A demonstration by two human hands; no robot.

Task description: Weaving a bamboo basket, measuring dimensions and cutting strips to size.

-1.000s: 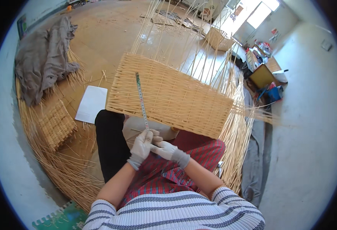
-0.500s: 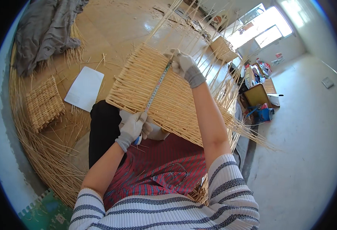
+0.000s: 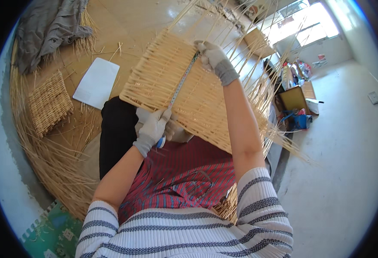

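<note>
A woven wicker panel (image 3: 152, 71) lies slanted over my lap, with long loose stakes sticking out at its far and right sides. The blade of a tape measure (image 3: 181, 81) stretches across its weave. At the panel's near edge my gloved left hand (image 3: 154, 127) is closed on the tape; a blue and white round part, apparently its case, peeps out below the palm. My gloved right hand (image 3: 213, 56) pinches the blade's other end at the far edge. Both hands touch the panel, and their fingers are partly hidden.
On the floor at left lie a smaller woven panel (image 3: 50, 103), a white sheet (image 3: 96, 84) and a long bundle of wicker rods (image 3: 38, 159). Grey cloth (image 3: 49, 32) covers more rods. Boxes and a blue container (image 3: 301, 122) stand at right, below the window.
The panel and both hands sit slightly higher and farther right in the picture, while the surroundings have shifted too. Both hands keep hold of the tape.
</note>
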